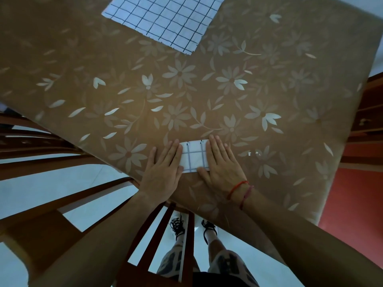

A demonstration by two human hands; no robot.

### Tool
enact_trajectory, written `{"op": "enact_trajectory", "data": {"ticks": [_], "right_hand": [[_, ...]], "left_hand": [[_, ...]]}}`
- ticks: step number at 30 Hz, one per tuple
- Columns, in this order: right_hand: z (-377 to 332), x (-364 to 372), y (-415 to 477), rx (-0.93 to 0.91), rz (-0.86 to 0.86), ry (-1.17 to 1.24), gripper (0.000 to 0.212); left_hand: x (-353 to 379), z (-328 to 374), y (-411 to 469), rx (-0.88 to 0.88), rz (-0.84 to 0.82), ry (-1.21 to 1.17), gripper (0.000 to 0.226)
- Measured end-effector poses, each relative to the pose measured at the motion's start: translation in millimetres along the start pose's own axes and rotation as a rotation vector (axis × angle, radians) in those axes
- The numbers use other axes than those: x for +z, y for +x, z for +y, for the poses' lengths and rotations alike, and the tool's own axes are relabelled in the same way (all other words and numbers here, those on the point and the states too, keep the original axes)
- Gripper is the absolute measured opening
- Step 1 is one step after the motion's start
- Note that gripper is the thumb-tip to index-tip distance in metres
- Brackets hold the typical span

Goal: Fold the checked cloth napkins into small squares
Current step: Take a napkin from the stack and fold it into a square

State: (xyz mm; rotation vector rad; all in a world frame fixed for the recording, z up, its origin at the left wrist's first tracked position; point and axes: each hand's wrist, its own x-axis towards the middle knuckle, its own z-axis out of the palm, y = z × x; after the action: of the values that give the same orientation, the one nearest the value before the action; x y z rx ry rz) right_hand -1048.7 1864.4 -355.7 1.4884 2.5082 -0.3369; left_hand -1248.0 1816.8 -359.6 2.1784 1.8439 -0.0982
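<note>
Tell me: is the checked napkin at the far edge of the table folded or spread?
Spread. The far napkin lies flat and wide on the table, many squares showing; its far part is out of view.

Left hand and right hand press flat on the folded napkin — unfolded napkin well apart.

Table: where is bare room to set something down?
Bare: the middle of the table between the flat napkin at the far edge and the folded napkin. Crowded: near edge, where left hand and right hand press it.
</note>
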Motion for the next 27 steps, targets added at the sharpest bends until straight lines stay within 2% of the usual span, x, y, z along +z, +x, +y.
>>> {"op": "enact_trajectory", "data": {"ticks": [3,9,11,15,18,19,23,27], "right_hand": [[-0.3,-3.3,0.0,-0.001,0.003,0.002,0.08],[0.3,-16.1,2.0,-0.024,-0.017,0.029,0.074],[2.2,-23.3,2.2,-0.054,-0.012,0.069,0.071],[3.1,-36.2,7.7,-0.056,0.016,0.245,0.067],[5.1,-43.7,12.1,-0.045,0.055,0.375,0.066],[6.5,-45.6,12.5,-0.018,0.049,0.436,0.066],[14.7,-50.3,16.2,0.139,0.051,0.687,0.069],[25.9,-60.7,18.5,0.259,0.027,0.891,0.051]], "left_hand": [[-5.5,3.0,2.5,-0.018,0.021,-0.035,0.058],[-23.1,7.2,16.6,0.008,0.169,-0.093,0.054],[-31.8,11.2,23.3,-0.034,0.142,-0.116,0.055],[-46.4,19.8,40.3,-0.213,0.036,-0.257,0.059],[-54.9,21.2,48.3,-0.335,-0.029,-0.487,0.032],[-57.1,21.1,48.2,-0.345,-0.036,-0.54,0.019],[-70.9,25.3,36.3,-0.37,-0.055,-0.74,0.023],[-82.4,24.4,23.0,-0.334,-0.031,-0.866,0.011]]}}
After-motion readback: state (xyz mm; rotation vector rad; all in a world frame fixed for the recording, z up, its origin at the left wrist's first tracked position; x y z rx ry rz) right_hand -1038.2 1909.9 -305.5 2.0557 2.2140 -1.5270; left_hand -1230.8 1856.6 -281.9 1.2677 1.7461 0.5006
